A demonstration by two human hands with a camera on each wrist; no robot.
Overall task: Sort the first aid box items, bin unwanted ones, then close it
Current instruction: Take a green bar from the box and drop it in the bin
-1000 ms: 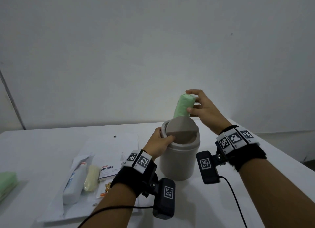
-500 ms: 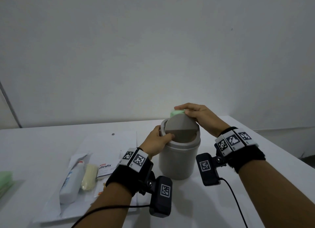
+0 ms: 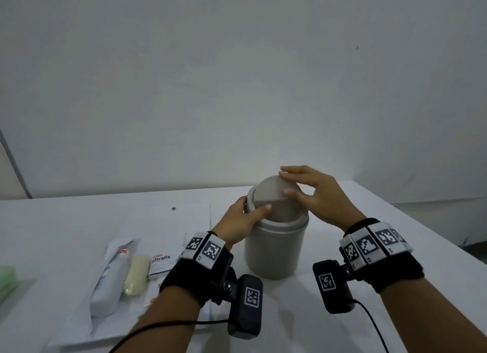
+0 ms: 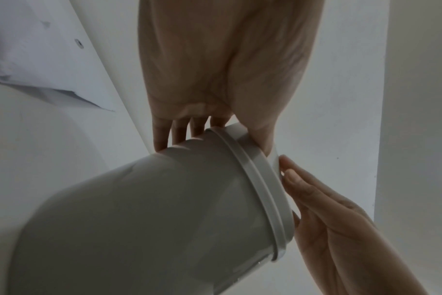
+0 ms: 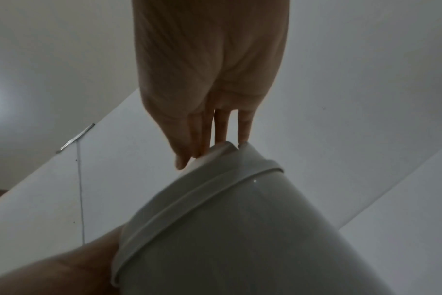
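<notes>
A small grey bin (image 3: pixel 274 244) with a swing lid (image 3: pixel 276 199) stands on the white table. My left hand (image 3: pixel 246 215) grips its rim from the left, thumb lying on the lid's near half. My right hand (image 3: pixel 308 191) is over the lid with straight fingers, their tips touching its far edge. It holds nothing. The left wrist view shows the bin's wall (image 4: pixel 144 215) with my left fingers (image 4: pixel 179 131) round the rim and the right hand (image 4: pixel 328 209) beside it. In the right wrist view the right fingers (image 5: pixel 222 127) reach the lid's edge (image 5: pixel 222 151). No green roll shows.
On a white sheet (image 3: pixel 160 220) at the left lie a white tube (image 3: pixel 110 276), a cream bandage roll (image 3: pixel 136 275) and an Ultrafix packet (image 3: pixel 160 264). A green item (image 3: pixel 6 276) sits at the far left edge. The table's right edge (image 3: pixel 421 228) runs close to my right wrist.
My right hand pushed the green roll down through the swing lid, and it has gone out of sight. The hand has let go and opened. The left hand kept its hold on the rim.
</notes>
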